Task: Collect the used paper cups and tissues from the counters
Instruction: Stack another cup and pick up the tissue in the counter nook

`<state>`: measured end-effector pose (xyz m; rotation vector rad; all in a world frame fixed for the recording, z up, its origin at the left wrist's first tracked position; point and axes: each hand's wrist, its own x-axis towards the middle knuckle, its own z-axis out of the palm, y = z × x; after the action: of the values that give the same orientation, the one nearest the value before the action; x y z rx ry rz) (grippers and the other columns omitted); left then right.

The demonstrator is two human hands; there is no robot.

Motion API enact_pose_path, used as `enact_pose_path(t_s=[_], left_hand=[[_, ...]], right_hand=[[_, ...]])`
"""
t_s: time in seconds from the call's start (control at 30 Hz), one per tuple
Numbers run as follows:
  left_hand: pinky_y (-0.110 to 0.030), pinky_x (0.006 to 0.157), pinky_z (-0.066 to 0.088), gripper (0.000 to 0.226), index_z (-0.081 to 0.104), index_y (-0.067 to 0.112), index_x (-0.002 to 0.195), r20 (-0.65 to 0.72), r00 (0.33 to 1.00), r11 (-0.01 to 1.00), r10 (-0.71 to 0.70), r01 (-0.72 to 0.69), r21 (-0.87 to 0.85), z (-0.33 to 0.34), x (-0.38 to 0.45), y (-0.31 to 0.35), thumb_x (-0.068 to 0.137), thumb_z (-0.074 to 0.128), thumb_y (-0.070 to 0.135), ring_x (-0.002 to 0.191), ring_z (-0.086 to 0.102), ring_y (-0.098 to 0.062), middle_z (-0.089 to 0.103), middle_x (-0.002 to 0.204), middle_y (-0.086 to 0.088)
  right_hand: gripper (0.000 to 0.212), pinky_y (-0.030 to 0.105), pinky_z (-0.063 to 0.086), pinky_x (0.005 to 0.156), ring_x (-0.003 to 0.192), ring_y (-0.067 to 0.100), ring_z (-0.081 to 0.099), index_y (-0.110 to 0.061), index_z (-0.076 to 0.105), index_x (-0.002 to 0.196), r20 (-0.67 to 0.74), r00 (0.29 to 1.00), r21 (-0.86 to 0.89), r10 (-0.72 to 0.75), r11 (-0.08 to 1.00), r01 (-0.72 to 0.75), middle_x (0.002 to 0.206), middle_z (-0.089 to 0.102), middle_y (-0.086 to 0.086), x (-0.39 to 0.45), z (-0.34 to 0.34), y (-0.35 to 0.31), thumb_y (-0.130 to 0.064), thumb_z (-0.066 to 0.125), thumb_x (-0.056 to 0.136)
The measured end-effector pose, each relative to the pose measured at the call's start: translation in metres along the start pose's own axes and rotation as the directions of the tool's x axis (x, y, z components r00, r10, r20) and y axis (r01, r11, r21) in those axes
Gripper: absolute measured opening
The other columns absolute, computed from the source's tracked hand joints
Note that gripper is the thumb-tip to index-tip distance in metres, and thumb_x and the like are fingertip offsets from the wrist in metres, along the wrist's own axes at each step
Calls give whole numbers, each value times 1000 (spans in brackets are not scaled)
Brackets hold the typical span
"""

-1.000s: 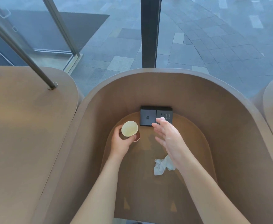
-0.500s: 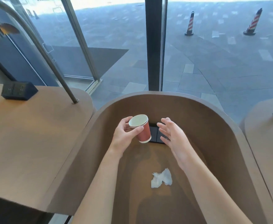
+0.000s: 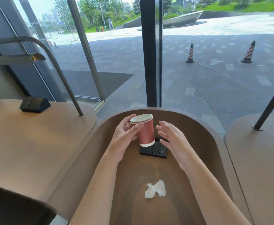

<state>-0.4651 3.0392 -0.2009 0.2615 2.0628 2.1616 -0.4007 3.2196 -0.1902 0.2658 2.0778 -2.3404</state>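
Observation:
A red paper cup with a white rim is held upright in the air by my left hand, thumb near its rim, above the sunken brown counter. My right hand hovers just right of the cup, fingers spread, not touching it. A crumpled white tissue lies on the counter surface below and between my forearms.
A black socket block sits at the counter's far end under the cup. The raised curved wall rings the counter. Left is another counter with a socket box and lamp pole; right, a third counter. Glass wall ahead.
My left hand lifted the cup off the counter and raised it; my right hand rose beside it. The view tilted upward toward the window.

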Motion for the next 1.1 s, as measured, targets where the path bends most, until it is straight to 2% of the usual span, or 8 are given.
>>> enact_pose_path(t_s=[0.1, 0.3, 0.5, 0.7, 0.8, 0.97, 1.1], left_hand=[[-37, 95, 59, 84, 53, 26, 137, 13, 1000, 1000, 13, -13, 21, 10, -8, 3, 65, 86, 54, 115, 70, -15, 74, 121, 4], [-38, 97, 59, 82, 56, 29, 129, -2, 1000, 999, 12, -12, 49, 27, -13, -3, 59, 86, 61, 115, 70, -17, 74, 122, 6], [-41, 99, 58, 75, 58, 20, 131, 83, 996, 1000, -12, 10, 17, 44, -14, -13, 69, 86, 52, 114, 71, -18, 76, 119, 2], [-28, 90, 59, 58, 58, 26, 131, 142, 990, 999, -25, 22, 23, 50, -11, -17, 83, 80, 49, 115, 70, -13, 75, 119, 8], [-31, 93, 59, 60, 59, 29, 129, 143, 989, 999, -35, 29, 42, 50, -9, -17, 79, 78, 56, 117, 69, -11, 75, 120, 10], [-38, 99, 56, 59, 59, 25, 129, 132, 985, 994, -110, 112, -4, 43, -1, -19, 86, 61, 66, 117, 70, -15, 74, 122, 6], [-38, 99, 56, 61, 62, 24, 127, 107, 977, 981, -184, 189, -41, 36, 9, -27, 90, 40, 68, 113, 72, -15, 75, 122, 1]], right_hand=[[36, 35, 44, 111, 122, 10, 63, -31, 62, 131, 49, 999, -34, -11, 999, 13, 128, 69, -8, -5, 0, 2, -48, 50, 102], [32, 38, 50, 107, 106, 8, 72, -31, 63, 129, 61, 997, -65, -56, 996, 60, 109, 78, -11, -18, -8, 13, -34, 67, 97], [33, 48, 51, 107, 107, 20, 73, -27, 66, 124, -13, 996, -48, -89, 995, 88, 110, 79, -1, -22, -23, 22, -23, 74, 93], [39, 44, 53, 106, 106, 15, 73, -29, 65, 127, -72, 992, -58, -103, 993, 99, 109, 79, -6, -22, -32, 28, -28, 77, 90], [38, 44, 53, 105, 105, 15, 73, -31, 66, 125, -101, 989, -43, -109, 993, 106, 108, 79, -6, -19, -36, 29, -28, 78, 89], [45, 45, 53, 106, 109, 16, 72, -29, 64, 129, -142, 985, -29, -103, 995, 99, 114, 77, -5, -17, -37, 34, -32, 79, 86], [39, 46, 50, 108, 111, 15, 70, -36, 65, 125, -163, 982, -29, -92, 996, 89, 114, 77, -7, -12, -36, 38, -33, 78, 88]])
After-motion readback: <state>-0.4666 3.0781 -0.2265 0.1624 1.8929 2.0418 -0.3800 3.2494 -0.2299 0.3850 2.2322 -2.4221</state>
